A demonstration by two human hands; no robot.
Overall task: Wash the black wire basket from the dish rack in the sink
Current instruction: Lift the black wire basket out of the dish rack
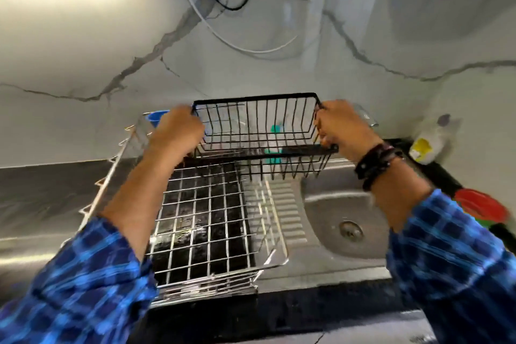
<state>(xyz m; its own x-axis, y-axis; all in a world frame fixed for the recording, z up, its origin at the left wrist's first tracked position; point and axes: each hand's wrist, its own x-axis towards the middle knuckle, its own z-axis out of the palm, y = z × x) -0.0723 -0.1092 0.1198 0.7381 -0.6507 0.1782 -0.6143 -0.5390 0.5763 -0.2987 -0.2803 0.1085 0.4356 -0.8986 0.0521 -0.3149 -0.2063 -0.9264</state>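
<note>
Nearest the camera, two blue checked sleeves (83,285) reach forward over the dark counter edge (279,313). Just past that edge sits the steel dish rack (203,232), its open grid bare over a black tray, its right rim meeting the ribbed drainboard (282,212). To the right lies the sink (329,204) — its bowl is open down to the drain (351,231), with nothing standing in it.

Above the rack's far half, the black wire basket (262,131) is held level in the air, its right end reaching over the sink's left edge. The left hand (178,131) is wrapped around the basket's left short rim, fingers curled shut on the wire; the right hand (342,127) (dark bands on its wrist) is clenched on the right short rim the same way.

Through the wires a teal item (275,145) shows, too blurred to identify. A blue cup (155,117) sits at the rack's far left corner. A red object (480,204) lies right of the sink, and a pale bottle (431,139) stands in the far corner against the marble wall (251,70).
</note>
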